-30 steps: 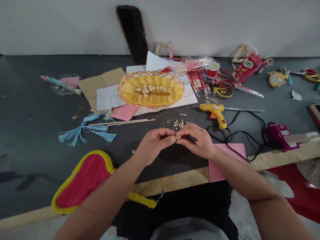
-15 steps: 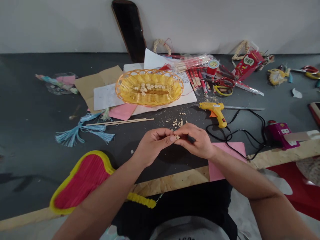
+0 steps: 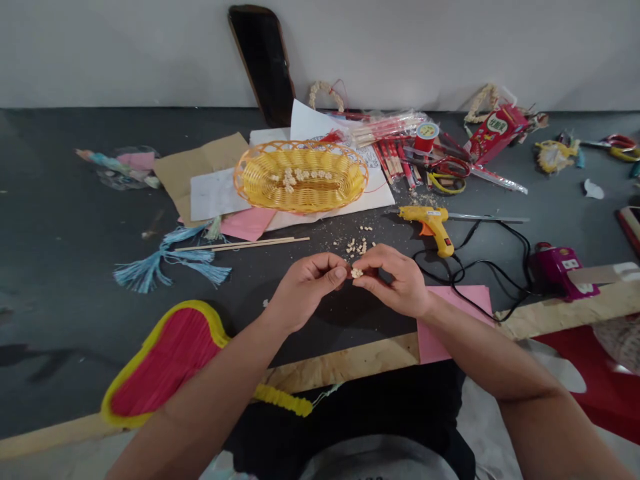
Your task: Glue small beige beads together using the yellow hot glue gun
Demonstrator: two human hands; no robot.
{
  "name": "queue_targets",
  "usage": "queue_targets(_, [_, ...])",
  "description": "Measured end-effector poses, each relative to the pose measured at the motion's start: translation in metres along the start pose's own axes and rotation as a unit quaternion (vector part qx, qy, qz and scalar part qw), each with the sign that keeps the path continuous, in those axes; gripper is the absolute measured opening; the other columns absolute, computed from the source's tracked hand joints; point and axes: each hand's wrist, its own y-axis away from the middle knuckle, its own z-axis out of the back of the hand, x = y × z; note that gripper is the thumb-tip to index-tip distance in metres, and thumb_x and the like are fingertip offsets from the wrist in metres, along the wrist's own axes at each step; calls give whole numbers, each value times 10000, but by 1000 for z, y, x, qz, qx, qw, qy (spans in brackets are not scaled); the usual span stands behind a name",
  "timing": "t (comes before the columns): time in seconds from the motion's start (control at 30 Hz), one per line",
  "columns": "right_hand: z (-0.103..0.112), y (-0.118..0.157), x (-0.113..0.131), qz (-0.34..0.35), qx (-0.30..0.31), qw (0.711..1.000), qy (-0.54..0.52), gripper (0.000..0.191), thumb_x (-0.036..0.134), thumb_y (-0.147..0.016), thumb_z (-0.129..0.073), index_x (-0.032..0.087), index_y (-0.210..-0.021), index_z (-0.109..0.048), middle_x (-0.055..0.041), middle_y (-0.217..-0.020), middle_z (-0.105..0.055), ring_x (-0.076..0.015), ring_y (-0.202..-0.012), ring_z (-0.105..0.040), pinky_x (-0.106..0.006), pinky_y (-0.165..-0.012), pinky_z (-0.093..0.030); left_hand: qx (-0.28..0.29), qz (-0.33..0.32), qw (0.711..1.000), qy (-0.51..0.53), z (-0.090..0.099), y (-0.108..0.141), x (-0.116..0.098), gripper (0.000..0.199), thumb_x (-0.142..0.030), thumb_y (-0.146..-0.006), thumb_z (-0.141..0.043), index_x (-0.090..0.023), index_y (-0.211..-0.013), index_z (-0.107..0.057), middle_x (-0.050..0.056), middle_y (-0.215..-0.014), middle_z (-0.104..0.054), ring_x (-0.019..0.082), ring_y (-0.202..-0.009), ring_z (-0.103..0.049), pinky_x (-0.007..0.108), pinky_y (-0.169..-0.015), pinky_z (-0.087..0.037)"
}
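Pale cluster (image 3: 357, 273): small, knobbly, cream-coloured, its finer detail too small to tell
Cluster's hold: pinched in the grip of the right hand (image 3: 395, 280), partly covered
Cluster's place: above the tabletop (image 3: 340, 330), just beside the left hand (image 3: 310, 287)

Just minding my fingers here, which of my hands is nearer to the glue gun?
Right. Your right hand is left of the glue gun and closer to your body; your left hand is farther left.
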Motion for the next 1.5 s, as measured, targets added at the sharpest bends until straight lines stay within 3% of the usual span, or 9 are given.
queue_targets(0.17, [0,1,-1,0,4,1000,3,91,239,-903,-672,198,-981,-648,-32,-843,-689,-136,-769,-642,-279,-705,-537,20,9,1000,16,-1,0,0,259,-384,-721,-820,-153,-809,-744,11,-728,-627,117,-687,-510,254,-676,-391])
queue_targets(0.37, [-2,1,-1,-1,1,1000,11,99,272,-890,-694,206,-934,-635,-21,-803,-671,-140,-742,-634,-281,-675,-535,27,12,999,16,-2,1,-2,253,-388,-714,-823,-151,-713,-734,12,-693,-642,116,-668,-525,255,-671,-406])
queue_targets(0.87, [-8,4,-6,21,-20,1000,2,98,238,-876,-717,194,-926,-646,-20,-810,-685,-122,-755,-653,-243,-665,-539,31,-51,998,-32,-1,2,1,168,-323,-788,-775,-166,-729,-760,21,-744,-651,120,-722,-547,253,-698,-407])
queue_targets(1.3, [-5,2,-3,19,-10,1000,-5,103,246,-882,-710,191,-917,-630,-9,-763,-659,-118,-718,-630,-240,-666,-533,52,-12,999,7,1,0,-1,258,-390,-748,-803,-145,-696,-741,12,-715,-634,110,-700,-525,243,-674,-383])
queue_targets(1.5, [-1,0,-1,27,3,1000,-6,138,263,-879,-709,188,-968,-634,-24,-794,-658,-125,-720,-624,-247,-643,-534,33,-3,999,7,0,0,-2,269,-399,-716,-825,-145,-691,-738,5,-682,-624,105,-670,-511,242,-659,-379])
